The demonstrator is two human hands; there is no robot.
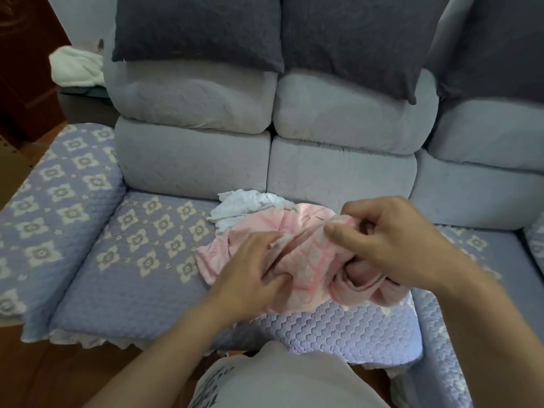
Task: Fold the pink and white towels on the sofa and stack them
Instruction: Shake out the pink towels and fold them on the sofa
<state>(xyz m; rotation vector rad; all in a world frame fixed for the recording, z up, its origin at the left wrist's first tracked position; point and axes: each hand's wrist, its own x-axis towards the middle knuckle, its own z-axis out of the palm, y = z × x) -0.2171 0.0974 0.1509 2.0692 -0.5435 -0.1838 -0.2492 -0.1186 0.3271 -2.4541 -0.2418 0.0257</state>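
Observation:
A crumpled pink towel [306,260] lies bunched on the sofa seat [132,275] in the middle of the view. My left hand [250,269] grips a fold on its left part. My right hand [391,240] pinches an edge of the towel between thumb and fingers, lifted slightly above the heap. A crumpled white towel [244,207] lies just behind the pink one, against the sofa back, partly covered by it.
The seat has a lilac quilted cover with a flower pattern. Grey back cushions [338,119] and dark pillows [197,28] stand behind. Another white cloth [76,66] lies beyond the sofa at the far left. The padded armrest [59,187] is at left.

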